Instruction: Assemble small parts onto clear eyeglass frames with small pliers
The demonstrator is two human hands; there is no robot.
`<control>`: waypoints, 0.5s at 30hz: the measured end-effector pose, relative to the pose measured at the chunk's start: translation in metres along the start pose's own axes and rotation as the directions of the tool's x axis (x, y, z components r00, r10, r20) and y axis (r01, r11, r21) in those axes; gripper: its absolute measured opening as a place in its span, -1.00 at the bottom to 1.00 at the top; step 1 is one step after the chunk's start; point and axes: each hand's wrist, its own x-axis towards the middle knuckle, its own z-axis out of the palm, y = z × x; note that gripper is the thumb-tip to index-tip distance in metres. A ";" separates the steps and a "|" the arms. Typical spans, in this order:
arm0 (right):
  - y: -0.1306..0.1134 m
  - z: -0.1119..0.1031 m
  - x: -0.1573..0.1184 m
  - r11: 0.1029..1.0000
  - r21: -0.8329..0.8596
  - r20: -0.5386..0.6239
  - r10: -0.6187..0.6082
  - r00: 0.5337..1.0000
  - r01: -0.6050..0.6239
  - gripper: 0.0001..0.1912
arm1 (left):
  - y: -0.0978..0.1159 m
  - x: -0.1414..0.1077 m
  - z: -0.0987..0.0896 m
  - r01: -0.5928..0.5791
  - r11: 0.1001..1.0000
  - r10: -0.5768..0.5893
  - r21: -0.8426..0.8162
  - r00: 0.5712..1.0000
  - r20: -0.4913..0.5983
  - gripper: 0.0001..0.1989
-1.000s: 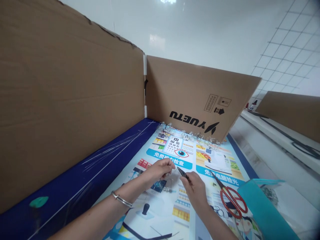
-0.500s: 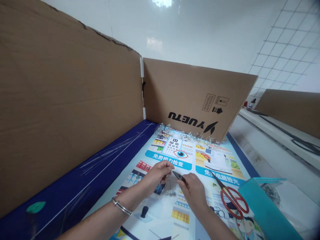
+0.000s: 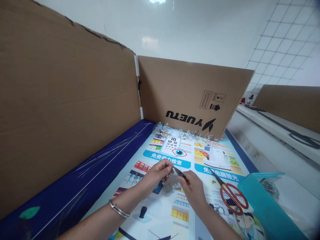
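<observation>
My left hand is closed in a pinch on a clear, wiry piece, which dangles blurred below the fingers. What exactly this piece is, I cannot make out. Wrapped in my right hand is a pair of dark, narrow-nosed pliers. Their tip points left and reaches the left fingertips; whether the jaws grip anything is too small to see. Both hands are above a printed poster sheet. Red-handled scissors lie to the right of my right hand, blades pointing away from me.
A tall cardboard panel stands on the left, another at the back. Along the back panel's foot lie several clear, wiry pieces. Thin straight strands rest on the blue strip. A teal box stands at the right.
The view has shifted slightly. The wiry piece under my left hand has swung and blurred. Both hands keep their grips, with the pliers' tip still at the left fingertips.
</observation>
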 end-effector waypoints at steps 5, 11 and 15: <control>0.000 -0.001 0.000 0.999 0.037 -0.007 0.018 1.000 -0.018 -0.76 | 0.005 -0.003 0.001 -0.046 0.999 0.046 -0.002 0.997 0.057 -0.84; 0.000 -0.002 0.000 0.997 0.055 -0.025 0.052 0.998 -0.050 -0.74 | 0.002 -0.004 0.000 -0.089 0.993 0.083 0.073 0.994 0.072 -0.84; 0.002 -0.001 0.000 0.997 0.048 -0.028 0.055 0.998 -0.054 -0.73 | -0.002 -0.002 0.000 -0.096 0.987 0.091 0.127 0.995 0.047 -0.84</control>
